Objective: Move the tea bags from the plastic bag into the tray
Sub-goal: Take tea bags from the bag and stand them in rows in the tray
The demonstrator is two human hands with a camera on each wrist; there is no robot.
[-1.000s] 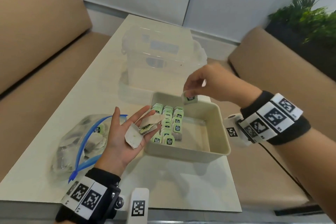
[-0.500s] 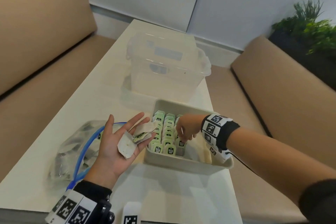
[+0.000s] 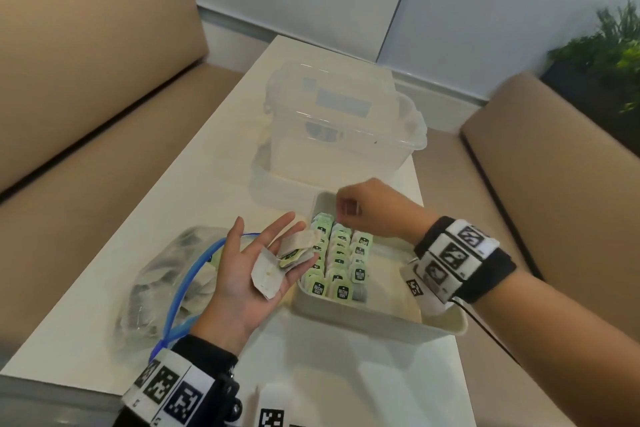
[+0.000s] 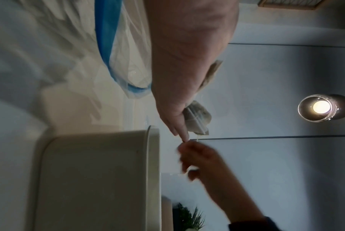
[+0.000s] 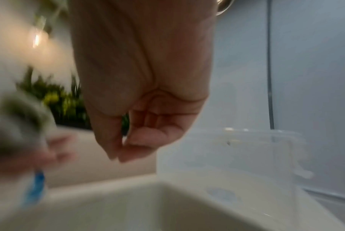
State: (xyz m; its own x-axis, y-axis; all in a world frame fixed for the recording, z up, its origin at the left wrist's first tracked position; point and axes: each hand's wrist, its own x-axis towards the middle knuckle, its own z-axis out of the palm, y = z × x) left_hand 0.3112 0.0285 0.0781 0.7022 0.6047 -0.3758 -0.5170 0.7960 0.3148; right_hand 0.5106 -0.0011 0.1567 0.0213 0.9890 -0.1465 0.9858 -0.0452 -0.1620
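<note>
Room: pale wall panels across the top of the head view; tan upholstered benches [image 3: 86, 87] on both sides; green plant [image 3: 609, 55] at upper right.
Surface: long, smooth cream table [image 3: 194, 177] running up the middle of the frame.
Clear container: translucent plastic tub [image 3: 346, 128] with lid, centre of frame, just beyond the tray.
Tray: beige, rectangular, rounded corners, matte plastic [image 3: 381, 319], lower centre; its left part is filled with upright rows of tea bags.
Tea bags in tray: pale green tags with dark square logos [image 3: 341, 263], packed three rows across.
Plastic bag: clear, crumpled, blue zip edge [image 3: 166, 274], lower left on the table, more sachets inside.
Left hand: palm up, fingers spread flat [image 3: 249, 274], between bag and tray; loose tea bags [image 3: 287, 256], white paper with green tags, lie on the palm.
Right hand: over the tray's far left corner [image 3: 367, 211], fingers curled, thumb and forefinger tips together; nothing visible between them in the wrist view.
</note>
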